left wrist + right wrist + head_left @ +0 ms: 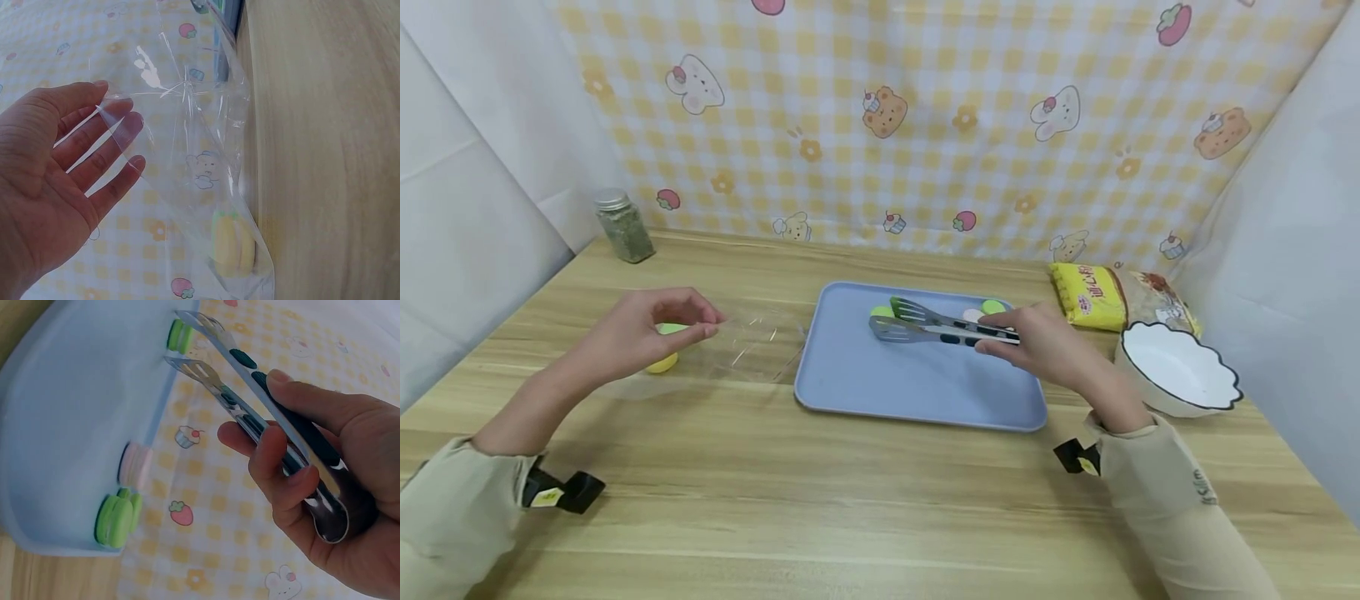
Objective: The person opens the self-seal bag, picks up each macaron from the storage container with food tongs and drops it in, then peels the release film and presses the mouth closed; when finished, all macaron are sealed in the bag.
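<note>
My left hand (643,333) pinches the edge of a clear plastic bag (187,119) between thumb and fingertips, left of the blue tray (887,392). A yellow macaron (232,250) with a bit of green beside it shows through the film low in the bag. My right hand (1052,346) grips metal serving tongs (240,359) with dark handle pads, held above the tray. The tongs' ends stand apart near a green macaron (179,335), with nothing visible between them. Farther along the tray lie a pink macaron (134,464) and green macarons (115,519).
At the right stand a white scalloped bowl (1180,367) and, behind it, a yellow food packet (1090,296). A glass jar (625,227) of dried green herbs stands at the back left. A checked curtain (925,167) closes off the back.
</note>
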Available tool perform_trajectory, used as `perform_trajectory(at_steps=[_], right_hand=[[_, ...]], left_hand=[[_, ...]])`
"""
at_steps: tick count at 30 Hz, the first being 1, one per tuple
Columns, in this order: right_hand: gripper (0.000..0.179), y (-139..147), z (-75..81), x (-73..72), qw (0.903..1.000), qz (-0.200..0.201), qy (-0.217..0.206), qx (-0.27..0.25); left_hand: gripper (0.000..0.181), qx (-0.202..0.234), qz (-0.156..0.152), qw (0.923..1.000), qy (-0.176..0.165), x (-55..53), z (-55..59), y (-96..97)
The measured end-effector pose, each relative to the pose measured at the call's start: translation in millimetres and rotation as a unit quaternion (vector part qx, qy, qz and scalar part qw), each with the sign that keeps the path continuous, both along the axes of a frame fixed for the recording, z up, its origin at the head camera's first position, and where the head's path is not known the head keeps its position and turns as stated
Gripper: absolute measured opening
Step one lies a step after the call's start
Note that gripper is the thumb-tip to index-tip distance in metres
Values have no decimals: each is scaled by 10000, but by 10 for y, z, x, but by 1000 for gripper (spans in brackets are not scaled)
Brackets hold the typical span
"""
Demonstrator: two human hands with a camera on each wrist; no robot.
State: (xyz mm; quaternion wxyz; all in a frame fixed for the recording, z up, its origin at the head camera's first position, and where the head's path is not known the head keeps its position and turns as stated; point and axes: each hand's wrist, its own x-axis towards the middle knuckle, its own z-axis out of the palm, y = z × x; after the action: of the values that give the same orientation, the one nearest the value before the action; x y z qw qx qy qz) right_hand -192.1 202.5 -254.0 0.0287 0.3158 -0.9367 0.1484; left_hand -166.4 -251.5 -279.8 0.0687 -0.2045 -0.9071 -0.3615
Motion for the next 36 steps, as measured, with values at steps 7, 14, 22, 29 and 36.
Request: perform_trajectory(at_steps=[7, 14, 22, 29, 36], right_hand=[[29, -10, -36, 1, 9995, 75, 277, -128], [28, 11, 34, 25, 9996, 20, 275, -117], [29, -155, 130, 164, 9962, 502, 537, -464], [30, -539, 122, 283, 9897, 1184, 546, -583], [28, -807, 76, 323, 9848, 1561, 508, -560]], left_hand=[[3, -117, 35, 9999, 17, 7, 12, -1], [3, -162, 29, 9998, 90, 11, 19, -3], [4, -192, -96, 9995, 209, 14, 31, -16], [4, -319, -252, 9987, 321, 6, 42, -24], [4, -251, -212, 9988, 358, 21, 47, -15]])
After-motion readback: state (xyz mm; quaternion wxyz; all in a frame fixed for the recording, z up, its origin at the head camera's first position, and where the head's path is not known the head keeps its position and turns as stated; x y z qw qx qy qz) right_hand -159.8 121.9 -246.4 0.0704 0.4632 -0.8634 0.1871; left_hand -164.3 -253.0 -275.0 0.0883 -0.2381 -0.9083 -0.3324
